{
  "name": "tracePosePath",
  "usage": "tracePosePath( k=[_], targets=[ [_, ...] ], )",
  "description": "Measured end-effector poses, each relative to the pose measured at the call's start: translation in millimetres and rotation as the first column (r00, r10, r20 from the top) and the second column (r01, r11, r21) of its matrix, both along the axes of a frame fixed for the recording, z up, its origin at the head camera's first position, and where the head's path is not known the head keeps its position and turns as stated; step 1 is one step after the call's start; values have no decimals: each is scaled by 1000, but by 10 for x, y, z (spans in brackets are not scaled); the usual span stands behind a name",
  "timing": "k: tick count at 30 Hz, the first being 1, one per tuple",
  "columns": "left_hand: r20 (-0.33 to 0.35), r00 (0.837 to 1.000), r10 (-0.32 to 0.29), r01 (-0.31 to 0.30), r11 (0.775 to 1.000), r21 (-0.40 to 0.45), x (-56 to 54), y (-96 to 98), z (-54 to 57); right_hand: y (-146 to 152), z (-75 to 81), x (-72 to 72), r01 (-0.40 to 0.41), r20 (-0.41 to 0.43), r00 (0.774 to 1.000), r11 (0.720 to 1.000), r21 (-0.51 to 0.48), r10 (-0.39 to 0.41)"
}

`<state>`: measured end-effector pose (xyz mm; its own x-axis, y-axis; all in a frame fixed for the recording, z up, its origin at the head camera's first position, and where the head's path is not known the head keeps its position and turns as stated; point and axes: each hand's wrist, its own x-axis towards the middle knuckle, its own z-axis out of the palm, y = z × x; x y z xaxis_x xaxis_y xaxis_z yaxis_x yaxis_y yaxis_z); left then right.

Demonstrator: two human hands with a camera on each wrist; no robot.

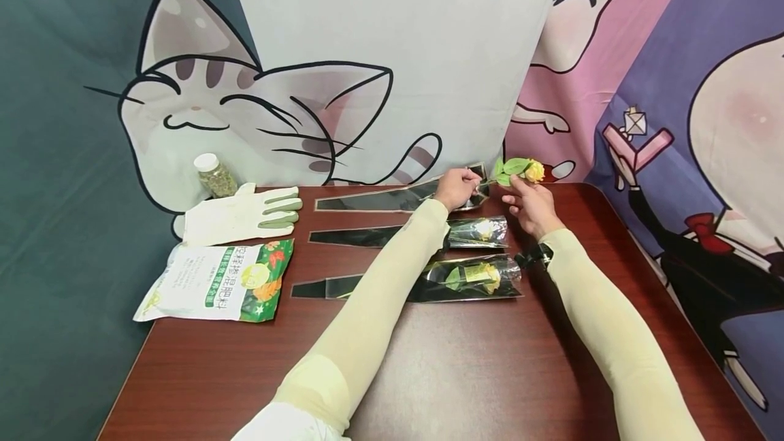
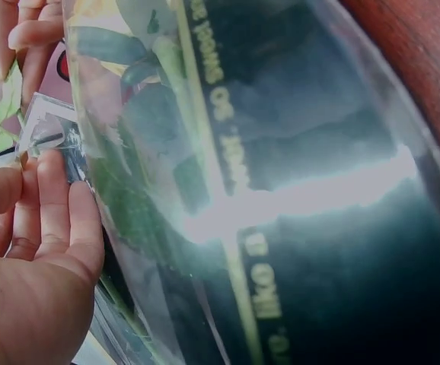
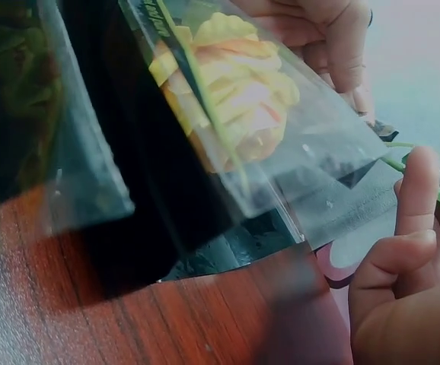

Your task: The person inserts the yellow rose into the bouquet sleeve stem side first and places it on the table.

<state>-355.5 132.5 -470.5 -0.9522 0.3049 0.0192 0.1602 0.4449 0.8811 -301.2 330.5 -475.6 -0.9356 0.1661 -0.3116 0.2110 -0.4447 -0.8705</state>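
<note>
My left hand (image 1: pixel 456 189) pinches the open wide end of a long black and clear flower sleeve (image 1: pixel 373 201) at the back of the table. My right hand (image 1: pixel 534 208) holds a yellow artificial rose (image 1: pixel 535 171) by its green stem, near the leaves, just right of that sleeve. The stem points toward the sleeve's mouth; whether its tip is inside cannot be told. In front lie two more sleeves, each with a rose in it: the middle sleeve (image 1: pixel 349 237) and the nearest sleeve (image 1: pixel 429 289). In the right wrist view, a wrapped yellow rose (image 3: pixel 239 91) shows through clear film.
At the left lie a pair of white and green gloves (image 1: pixel 229 216) and a fertilizer bag (image 1: pixel 214 282). A white-capped jar (image 1: pixel 217 177) of greenish bits stands behind them. A printed cloth backdrop (image 1: pixel 392 33) rises behind the dark red wooden table (image 1: pixel 490 373).
</note>
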Motion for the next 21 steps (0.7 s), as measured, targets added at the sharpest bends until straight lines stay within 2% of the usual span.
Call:
tracePosePath(
  k=[7, 15, 21],
  targets=[
    [0, 1000, -16, 16, 999, 34, 35, 17, 22, -39, -36, -11, -51, 27, 998, 999, 5, 51],
    [10, 1000, -29, 28, 1000, 14, -38, 53, -12, -39, -65, -44, -78, 42, 996, 997, -5, 78],
    [7, 999, -37, 37, 999, 29, -23, 42, -13, -6, -93, -46, -95, 47, 994, 995, -25, 96]
  ],
)
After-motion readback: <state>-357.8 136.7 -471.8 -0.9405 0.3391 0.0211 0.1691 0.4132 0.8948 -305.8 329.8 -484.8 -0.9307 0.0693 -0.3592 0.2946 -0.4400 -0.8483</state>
